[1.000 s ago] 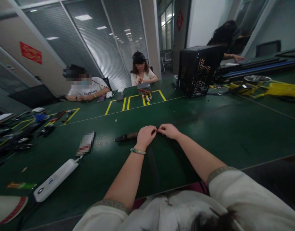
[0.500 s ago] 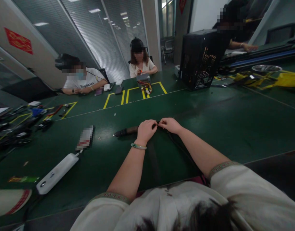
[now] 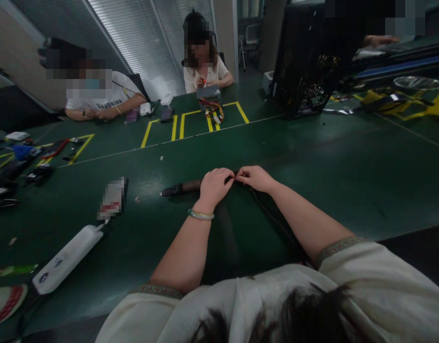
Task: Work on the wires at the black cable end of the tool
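left hand (image 3: 215,187) pinching black cable (image 3: 272,221) | right hand (image 3: 255,178) pinching it too | brown-handled tool (image 3: 187,187) just beside left hand

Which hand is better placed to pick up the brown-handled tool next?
Probably the left hand: the brown-handled tool lies directly against it. The right hand is on the far side of the left hand from the tool, with its fingertips up against the left hand's.

Slatted blinds (image 3: 133,43) behind a green workbench (image 3: 348,200).
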`<move>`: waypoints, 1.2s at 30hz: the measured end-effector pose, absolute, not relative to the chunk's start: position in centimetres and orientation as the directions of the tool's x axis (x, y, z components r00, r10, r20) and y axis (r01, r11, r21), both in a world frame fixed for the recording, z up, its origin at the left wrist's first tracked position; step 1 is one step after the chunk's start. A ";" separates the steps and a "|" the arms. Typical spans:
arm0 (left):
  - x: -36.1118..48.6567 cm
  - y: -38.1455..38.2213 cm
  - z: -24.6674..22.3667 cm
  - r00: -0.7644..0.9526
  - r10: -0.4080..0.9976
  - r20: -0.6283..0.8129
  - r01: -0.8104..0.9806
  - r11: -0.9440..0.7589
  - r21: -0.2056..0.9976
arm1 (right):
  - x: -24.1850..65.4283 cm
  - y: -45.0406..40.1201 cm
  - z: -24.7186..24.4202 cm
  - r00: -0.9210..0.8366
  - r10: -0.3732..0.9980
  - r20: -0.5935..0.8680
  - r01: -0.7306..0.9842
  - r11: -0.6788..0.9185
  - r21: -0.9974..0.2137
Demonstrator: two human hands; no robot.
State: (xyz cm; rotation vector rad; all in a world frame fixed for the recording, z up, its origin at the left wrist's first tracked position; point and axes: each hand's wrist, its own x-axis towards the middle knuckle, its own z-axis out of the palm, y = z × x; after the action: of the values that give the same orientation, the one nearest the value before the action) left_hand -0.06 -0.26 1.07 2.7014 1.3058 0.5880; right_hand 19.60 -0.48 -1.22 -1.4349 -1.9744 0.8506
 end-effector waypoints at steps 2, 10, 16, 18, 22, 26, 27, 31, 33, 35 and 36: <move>-0.1 0.0 1.1 0.568 0.773 0.283 0.736 -0.631 0.244 | 19.6 -0.4 -1.1 -0.290 0.956 0.053 0.608 0.227 -0.761; -0.1 0.3 1.1 0.566 0.784 0.254 0.740 -0.620 0.263 | 19.9 -0.7 -0.7 -0.323 0.945 0.054 0.632 0.257 -0.731; -0.1 0.4 1.4 0.555 0.794 0.249 0.750 -0.607 0.264 | 19.5 -0.9 -0.9 -0.259 0.961 0.098 0.675 0.252 -0.693; -0.1 0.4 1.4 0.553 0.795 0.248 0.752 -0.605 0.263 | 19.4 -0.9 -0.8 -0.251 0.962 0.105 0.685 0.253 -0.683; 0.0 0.4 1.2 0.543 0.801 0.251 0.757 -0.597 0.265 | 19.2 -0.9 -0.4 -0.256 0.962 0.094 0.693 0.250 -0.676; -0.1 0.5 1.0 0.511 0.813 0.280 0.772 -0.577 0.266 | 19.2 -0.9 -0.4 -0.248 0.963 0.105 0.685 0.251 -0.684; -0.1 0.5 0.9 0.509 0.811 0.287 0.771 -0.578 0.266 | 19.2 -0.9 -0.4 -0.245 0.963 0.112 0.683 0.253 -0.685; -0.1 0.5 1.0 0.536 0.786 0.309 0.743 -0.613 0.271 | 19.2 -0.8 -0.5 -0.245 0.960 0.135 0.688 0.271 -0.674; -0.2 0.5 1.0 0.543 0.777 0.318 0.732 -0.624 0.273 | 19.2 -0.8 -0.5 -0.246 0.958 0.144 0.695 0.278 -0.663; -0.3 0.5 0.9 0.550 0.769 0.328 0.723 -0.634 0.274 | 19.2 -0.8 -0.5 -0.247 0.958 0.148 0.698 0.282 -0.658; -0.3 0.5 0.8 0.552 0.765 0.332 0.719 -0.638 0.274 | 19.2 -0.8 -0.5 -0.246 0.958 0.147 0.698 0.280 -0.659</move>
State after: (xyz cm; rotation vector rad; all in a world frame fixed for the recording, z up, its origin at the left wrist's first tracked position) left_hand -0.33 0.51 0.84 2.6735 1.2824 0.6507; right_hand 19.19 -0.83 -0.47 -1.4810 -2.0248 0.6423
